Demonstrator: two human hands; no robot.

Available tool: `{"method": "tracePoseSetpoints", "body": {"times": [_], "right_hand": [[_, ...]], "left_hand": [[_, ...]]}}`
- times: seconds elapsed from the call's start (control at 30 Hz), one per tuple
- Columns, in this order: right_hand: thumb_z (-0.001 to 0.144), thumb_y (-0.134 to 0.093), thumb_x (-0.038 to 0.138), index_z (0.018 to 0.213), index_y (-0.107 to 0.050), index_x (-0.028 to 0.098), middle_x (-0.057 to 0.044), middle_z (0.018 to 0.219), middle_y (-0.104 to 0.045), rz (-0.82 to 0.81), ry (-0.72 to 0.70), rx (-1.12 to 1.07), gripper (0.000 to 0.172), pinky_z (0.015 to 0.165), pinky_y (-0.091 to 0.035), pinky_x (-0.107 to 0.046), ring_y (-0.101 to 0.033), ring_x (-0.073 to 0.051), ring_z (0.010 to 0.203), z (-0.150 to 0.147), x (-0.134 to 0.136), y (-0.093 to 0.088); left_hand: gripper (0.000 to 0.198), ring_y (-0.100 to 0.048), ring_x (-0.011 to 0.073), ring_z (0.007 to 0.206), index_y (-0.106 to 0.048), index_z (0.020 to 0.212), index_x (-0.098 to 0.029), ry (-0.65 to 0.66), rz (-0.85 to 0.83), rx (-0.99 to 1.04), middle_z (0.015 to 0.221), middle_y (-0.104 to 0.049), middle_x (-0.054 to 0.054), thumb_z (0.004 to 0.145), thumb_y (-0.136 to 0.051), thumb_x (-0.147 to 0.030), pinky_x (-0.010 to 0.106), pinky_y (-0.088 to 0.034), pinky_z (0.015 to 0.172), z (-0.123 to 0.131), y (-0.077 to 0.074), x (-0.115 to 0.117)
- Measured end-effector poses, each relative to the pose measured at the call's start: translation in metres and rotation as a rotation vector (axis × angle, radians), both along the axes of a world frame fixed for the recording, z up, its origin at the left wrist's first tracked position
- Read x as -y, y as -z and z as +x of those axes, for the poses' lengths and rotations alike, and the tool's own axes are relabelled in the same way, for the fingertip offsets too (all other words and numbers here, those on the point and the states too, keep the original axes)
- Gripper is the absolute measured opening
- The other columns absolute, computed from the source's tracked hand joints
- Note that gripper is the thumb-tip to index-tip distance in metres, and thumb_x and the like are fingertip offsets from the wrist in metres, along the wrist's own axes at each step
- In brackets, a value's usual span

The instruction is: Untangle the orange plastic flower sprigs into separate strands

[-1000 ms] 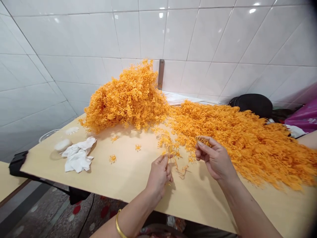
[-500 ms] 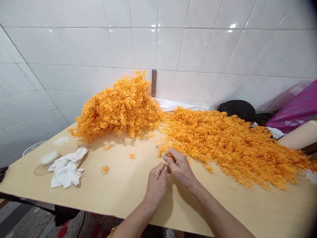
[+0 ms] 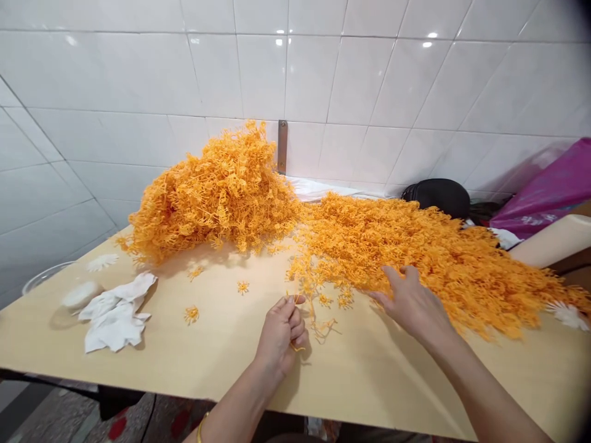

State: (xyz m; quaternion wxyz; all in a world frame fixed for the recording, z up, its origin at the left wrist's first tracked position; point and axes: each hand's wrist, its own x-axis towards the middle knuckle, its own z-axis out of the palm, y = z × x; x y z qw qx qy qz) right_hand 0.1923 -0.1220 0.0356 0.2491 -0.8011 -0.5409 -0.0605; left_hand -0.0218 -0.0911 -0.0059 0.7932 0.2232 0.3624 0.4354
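Note:
My left hand (image 3: 282, 332) is closed near the middle of the table, with thin orange plastic stems (image 3: 299, 349) poking out between its fingers. My right hand (image 3: 410, 301) is open, fingers spread, at the front edge of a wide, low heap of orange plastic flower pieces (image 3: 415, 246); nothing shows in it. A loose orange sprig (image 3: 323, 329) and some small flower pieces (image 3: 345, 298) lie between the two hands. To the back left rises a taller heap of the same orange pieces (image 3: 217, 191).
Single orange flowers (image 3: 191, 314) lie on the pale tabletop (image 3: 194, 363). At left are crumpled white tissue (image 3: 117, 317), a round white object (image 3: 82, 295) and a white flower piece (image 3: 102, 262). A black case (image 3: 438, 197) and purple bag (image 3: 545, 184) stand back right, before a tiled wall.
My hands, together half a second ago, are now apart. The right hand has moved right to the low heap and opened. The left stays closed, slightly further left.

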Motion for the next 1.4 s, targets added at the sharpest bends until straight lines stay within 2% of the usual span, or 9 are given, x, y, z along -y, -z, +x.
{"method": "tracePoseSetpoints", "body": {"times": [0.13, 0.37, 0.57, 0.7, 0.83, 1.0, 1.1, 1.23, 1.4], "right_hand": [[0.077, -0.048, 0.035, 0.097, -0.055, 0.022, -0.012, 0.104, -0.050, 0.103, -0.221, -0.076, 0.025, 0.058, -0.035, -0.030, -0.052, -0.019, 0.069, -0.035, -0.005, 0.015], [0.072, -0.048, 0.025, 0.060, -0.045, 0.019, 0.000, 0.061, -0.047, -0.010, -0.355, -0.379, 0.014, 0.053, -0.030, -0.025, -0.042, -0.014, 0.058, -0.086, -0.044, 0.040], [0.073, -0.038, 0.012, 0.065, -0.041, 0.019, 0.000, 0.066, -0.046, 0.142, -0.512, -0.359, 0.012, 0.058, -0.030, -0.024, -0.043, -0.013, 0.063, -0.085, -0.042, 0.027], [0.072, -0.036, 0.008, 0.071, -0.043, 0.019, -0.001, 0.073, -0.047, 0.138, -0.664, -0.337, 0.013, 0.060, -0.032, -0.025, -0.044, -0.013, 0.066, -0.090, -0.035, 0.021], [0.072, -0.039, 0.013, 0.071, -0.042, 0.020, 0.002, 0.066, -0.044, 0.040, -0.597, -0.561, 0.008, 0.051, -0.030, -0.024, -0.040, -0.011, 0.054, -0.088, -0.032, 0.025], [0.063, -0.054, 0.024, 0.085, -0.044, 0.019, 0.006, 0.057, -0.043, -0.250, -0.458, -1.265, 0.024, 0.043, -0.026, -0.020, -0.036, -0.007, 0.043, -0.079, -0.031, 0.023], [0.056, -0.059, 0.026, 0.085, -0.048, 0.017, 0.006, 0.051, -0.045, -0.298, -0.395, -1.434, 0.032, 0.042, -0.021, -0.020, -0.034, -0.006, 0.041, -0.078, -0.032, 0.019], [0.056, -0.061, 0.030, 0.083, -0.050, 0.016, 0.010, 0.045, -0.035, -0.095, -0.383, -1.333, 0.032, 0.043, -0.021, -0.021, -0.029, -0.006, 0.041, -0.078, -0.034, 0.022], [0.069, -0.053, 0.027, 0.090, -0.054, 0.018, 0.006, 0.052, -0.037, -0.016, -0.429, -0.851, 0.023, 0.047, -0.027, -0.024, -0.036, -0.010, 0.048, -0.076, -0.034, 0.038]], "left_hand": [[0.020, -0.013, 0.0022, 0.034, -0.051, 0.078, -0.014, -0.002, -0.044, 0.046, 0.039, -0.018, -0.012, 0.076, -0.054, -0.034, 0.016, -0.014, 0.036, 0.004, 0.002, -0.001], [0.024, -0.031, 0.0034, 0.036, -0.056, 0.073, -0.012, 0.116, 0.030, -0.063, 0.040, -0.034, -0.009, 0.066, -0.064, -0.034, 0.018, -0.028, 0.041, 0.000, -0.001, 0.005], [0.027, -0.057, 0.0133, 0.067, -0.063, 0.077, -0.009, 0.226, 0.121, -0.185, 0.076, -0.062, 0.009, 0.060, -0.070, -0.028, 0.023, -0.041, 0.062, -0.025, -0.017, -0.018], [0.016, -0.057, 0.0135, 0.060, -0.059, 0.072, -0.010, 0.250, -0.046, -0.027, 0.063, -0.059, 0.005, 0.068, -0.063, -0.026, 0.027, -0.043, 0.064, -0.013, -0.016, -0.025], [0.004, -0.046, 0.0080, 0.044, -0.054, 0.070, -0.013, 0.108, -0.012, -0.029, 0.044, -0.045, -0.004, 0.068, -0.058, -0.015, 0.022, -0.039, 0.052, 0.000, -0.008, -0.022], [0.033, -0.031, 0.0029, 0.037, -0.057, 0.094, -0.015, 0.055, 0.173, -0.094, 0.042, -0.040, -0.008, 0.061, -0.065, -0.016, 0.017, -0.025, 0.042, 0.000, -0.007, -0.018], [0.042, -0.032, 0.0031, 0.037, -0.055, 0.101, -0.016, 0.110, 0.219, -0.075, 0.042, -0.041, -0.008, 0.060, -0.066, -0.016, 0.017, -0.026, 0.042, -0.001, -0.008, -0.017], [0.027, -0.047, 0.0064, 0.044, -0.055, 0.085, -0.013, 0.085, 0.215, -0.038, 0.052, -0.054, -0.002, 0.061, -0.066, -0.016, 0.020, -0.036, 0.049, -0.005, -0.005, -0.018], [0.018, -0.055, 0.0097, 0.052, -0.051, 0.074, -0.012, -0.038, 0.121, -0.005, 0.060, -0.061, 0.003, 0.060, -0.064, -0.012, 0.023, -0.043, 0.058, -0.014, -0.002, -0.021]]}}
